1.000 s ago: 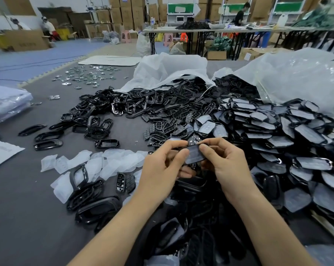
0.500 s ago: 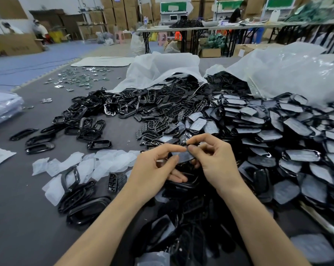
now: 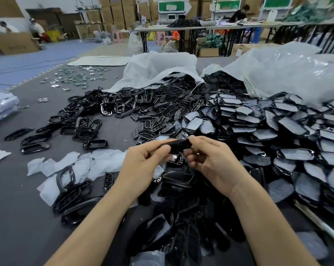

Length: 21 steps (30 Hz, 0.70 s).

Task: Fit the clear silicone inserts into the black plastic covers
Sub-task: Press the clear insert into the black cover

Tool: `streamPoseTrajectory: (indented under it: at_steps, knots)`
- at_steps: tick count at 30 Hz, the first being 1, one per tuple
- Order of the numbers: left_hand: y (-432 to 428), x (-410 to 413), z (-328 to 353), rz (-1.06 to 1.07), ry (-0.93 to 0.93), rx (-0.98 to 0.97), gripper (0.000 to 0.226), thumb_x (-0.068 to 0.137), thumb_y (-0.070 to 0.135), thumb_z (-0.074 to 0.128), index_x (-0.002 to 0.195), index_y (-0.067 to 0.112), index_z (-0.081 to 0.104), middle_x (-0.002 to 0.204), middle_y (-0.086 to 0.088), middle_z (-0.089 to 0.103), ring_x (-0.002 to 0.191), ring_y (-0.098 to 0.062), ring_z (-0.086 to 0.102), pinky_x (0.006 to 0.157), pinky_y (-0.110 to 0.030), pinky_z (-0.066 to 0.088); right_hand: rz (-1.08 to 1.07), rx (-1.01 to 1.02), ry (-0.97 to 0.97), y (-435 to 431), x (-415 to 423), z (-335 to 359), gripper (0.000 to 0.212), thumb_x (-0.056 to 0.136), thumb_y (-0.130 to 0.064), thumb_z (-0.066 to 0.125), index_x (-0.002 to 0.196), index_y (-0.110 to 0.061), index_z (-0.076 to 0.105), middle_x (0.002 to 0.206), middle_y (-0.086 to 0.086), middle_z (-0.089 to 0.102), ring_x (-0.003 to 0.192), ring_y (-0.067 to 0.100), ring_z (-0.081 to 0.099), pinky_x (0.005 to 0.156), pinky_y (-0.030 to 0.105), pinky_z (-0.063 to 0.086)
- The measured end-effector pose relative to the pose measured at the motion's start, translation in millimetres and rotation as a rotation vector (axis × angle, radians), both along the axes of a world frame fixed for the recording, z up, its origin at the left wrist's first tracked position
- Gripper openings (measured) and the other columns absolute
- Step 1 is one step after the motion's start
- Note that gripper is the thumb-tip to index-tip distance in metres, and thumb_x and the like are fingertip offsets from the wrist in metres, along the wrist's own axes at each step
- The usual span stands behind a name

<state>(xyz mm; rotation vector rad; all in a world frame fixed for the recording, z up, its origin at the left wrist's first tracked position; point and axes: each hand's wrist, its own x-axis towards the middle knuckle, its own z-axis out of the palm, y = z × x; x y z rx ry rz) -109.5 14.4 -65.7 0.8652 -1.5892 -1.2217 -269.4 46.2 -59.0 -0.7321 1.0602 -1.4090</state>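
Black cover (image 3: 176,145) pinched edge-on btwn left hand (image 3: 143,162) & right hand (image 3: 216,162), over pile (image 3: 181,191). Can't tell if insert seated; may buckle or pop out w/ uneven pressing.

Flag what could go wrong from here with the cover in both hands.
1. The left hand and right hand pinch the black cover edge-on. Its insert side is hidden, so a half-seated insert might pass unnoticed.
2. If it slips, it would likely land among the loose covers below and get lost among them.
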Motion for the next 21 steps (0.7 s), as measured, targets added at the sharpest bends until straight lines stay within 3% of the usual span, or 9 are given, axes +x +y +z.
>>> streamPoseTrajectory:
  at_steps: [3, 6, 10, 21]
  knots:
    - [1, 0, 4, -0.109, 0.330, 0.345, 0.025, 0.075, 0.027, 0.064, 0.091, 0.016, 0.079, 0.096, -0.010, 0.075, 0.080, -0.013, 0.072, 0.064, -0.018, 0.055, 0.041, -0.039, -0.035, 1, 1, 3, 0.005, 0.073, -0.018, 0.066, 0.073, -0.013, 0.067, 0.055, -0.003, 0.049, 0.045, 0.006, 0.040, 0.044, 0.015, 0.035]
    - [4, -1, 8, -0.178, 0.430, 0.512, 0.029, 0.073, 0.032, 0.061, 0.089, 0.015, 0.079, 0.097, -0.011, 0.074, 0.082, -0.012, 0.073, 0.053, -0.014, 0.053, 0.041, -0.028, -0.082, 1, 3, 4, 0.011, 0.069, -0.020, 0.067, 0.076, -0.012, 0.067, 0.058, -0.005, 0.047, 0.049, 0.006, 0.044, 0.047, 0.015, 0.039]
    - [5, -3, 9, -0.216, 0.442, 0.553, 0.030, 0.076, 0.038, 0.059, 0.089, 0.021, 0.080, 0.101, -0.004, 0.074, 0.093, -0.010, 0.071, 0.043, -0.008, 0.043, 0.011, 0.002, -0.184, -1, 6, 1, 0.017, 0.067, -0.020, 0.069, 0.076, -0.007, 0.064, 0.058, 0.000, 0.052, 0.051, 0.007, 0.051, 0.051, 0.017, 0.047]
    - [5, -8, 2, -0.355, 0.581, 0.655, 0.039, 0.084, 0.042, 0.051, 0.100, 0.017, 0.077, 0.110, -0.011, 0.071, 0.099, -0.013, 0.069, 0.042, -0.007, 0.040, -0.021, -0.100, -0.314, -6, 11, -6, 0.016, 0.070, -0.023, 0.067, 0.063, -0.009, 0.064, 0.054, -0.002, 0.051, 0.051, 0.007, 0.052, 0.054, 0.018, 0.050]
